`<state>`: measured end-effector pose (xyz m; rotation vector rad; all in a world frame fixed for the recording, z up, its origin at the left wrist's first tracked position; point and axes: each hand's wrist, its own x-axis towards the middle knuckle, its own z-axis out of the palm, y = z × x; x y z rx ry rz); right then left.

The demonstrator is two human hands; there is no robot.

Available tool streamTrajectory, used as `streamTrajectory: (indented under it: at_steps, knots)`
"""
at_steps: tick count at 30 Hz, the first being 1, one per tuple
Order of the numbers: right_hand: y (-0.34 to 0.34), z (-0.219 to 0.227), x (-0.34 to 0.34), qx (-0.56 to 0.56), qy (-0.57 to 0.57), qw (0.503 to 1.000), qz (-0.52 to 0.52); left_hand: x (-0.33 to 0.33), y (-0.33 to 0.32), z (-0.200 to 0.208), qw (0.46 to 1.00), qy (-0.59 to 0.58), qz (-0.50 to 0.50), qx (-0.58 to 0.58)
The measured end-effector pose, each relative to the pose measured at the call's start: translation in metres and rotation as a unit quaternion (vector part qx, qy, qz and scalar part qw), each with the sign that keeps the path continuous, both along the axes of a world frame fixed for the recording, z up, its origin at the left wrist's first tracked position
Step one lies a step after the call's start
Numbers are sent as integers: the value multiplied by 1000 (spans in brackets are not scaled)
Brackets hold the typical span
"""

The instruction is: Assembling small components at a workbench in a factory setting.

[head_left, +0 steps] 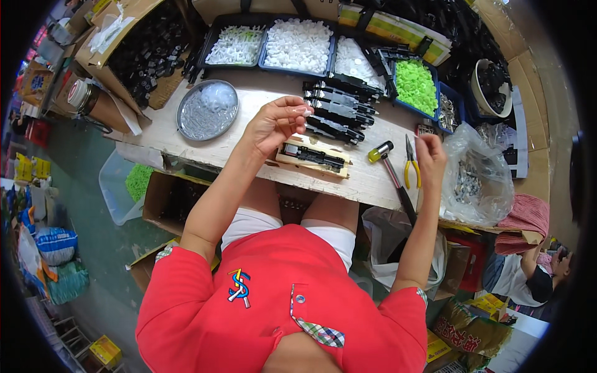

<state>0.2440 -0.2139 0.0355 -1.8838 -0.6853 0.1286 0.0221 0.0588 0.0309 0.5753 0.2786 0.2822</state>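
Note:
My left hand (pixel 278 124) is raised over the bench with thumb and fingers pinched together. A small pale bit seems to sit at the fingertips, too small to name. Just below it lies a cream-coloured holder (pixel 314 165) with a black part (pixel 311 155) set in it. Beyond it are several black parts (pixel 339 102) laid side by side. At the right, my right hand (pixel 430 155) is closed in a pinch beside the yellow-handled pliers (pixel 410 168); what it holds, if anything, cannot be made out. A hammer (pixel 392 168) with a yellow-and-black head lies left of the pliers.
Trays of white pieces (pixel 297 43) and bright green pieces (pixel 415 87) line the bench's back. A round metal dish (pixel 207 127) is at left, a lidded jar (pixel 81 93) beyond it. At right stands a clear plastic bag (pixel 476 180) of small metal parts. Another person (pixel 528 276) is at far right.

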Motion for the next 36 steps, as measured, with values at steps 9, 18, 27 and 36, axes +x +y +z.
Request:
streamTrajectory:
  at_steps: [9, 18, 27, 36]
  knots:
    - [87, 45, -112, 28, -180, 950, 255, -12, -29, -1, 1000, 12, -23, 10]
    - [101, 41, -120, 15, -244, 928, 280, -21, -35, -2, 999, 4, -36, 14]
    - [103, 51, -126, -69, -344, 891, 288, -26, -40, -5, 1000, 3, -8, 20]
    - [105, 47, -127, -90, -358, 885, 282, -30, -40, -6, 999, 1, 3, 33]
